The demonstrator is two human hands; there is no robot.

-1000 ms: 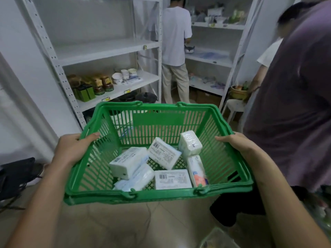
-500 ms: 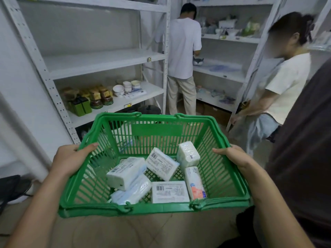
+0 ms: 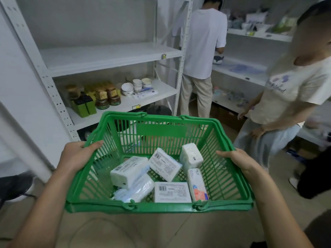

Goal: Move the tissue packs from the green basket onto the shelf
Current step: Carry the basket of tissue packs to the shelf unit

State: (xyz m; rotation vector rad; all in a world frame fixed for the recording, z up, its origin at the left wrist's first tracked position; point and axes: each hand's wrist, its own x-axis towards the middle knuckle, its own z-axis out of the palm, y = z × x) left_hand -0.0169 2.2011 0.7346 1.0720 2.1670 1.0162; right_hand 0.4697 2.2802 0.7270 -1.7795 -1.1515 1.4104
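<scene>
Basket: the green basket (image 3: 157,209) is held up in front of the person, above the floor.
Left hand: the left hand (image 3: 78,154) is closed around the left rim of the basket, thumb on top.
Right hand: the right hand (image 3: 236,158) is curled over the right rim and holds it too.
Tissue packs: six tissue packs (image 3: 166,174) lie in a loose pile at the bottom of the basket, between the two hands and lower than both.
Nearest pack on the left: a white pack (image 3: 129,171) lies tipped, its long side running from the left hand toward the middle.
Nearest pack on the right: a pack with an orange end (image 3: 198,184) stands on its side, its long side pointing from front to back, just below the right hand.
Shelf: the white shelf (image 3: 107,59) is ahead and to the left, past the far rim. Its middle board is bare; jars and bowls sit on the one below.
Others: two people stand off to the right by other shelves.
Next move, I think: one hand must let go of the rim and reach down and in.
</scene>
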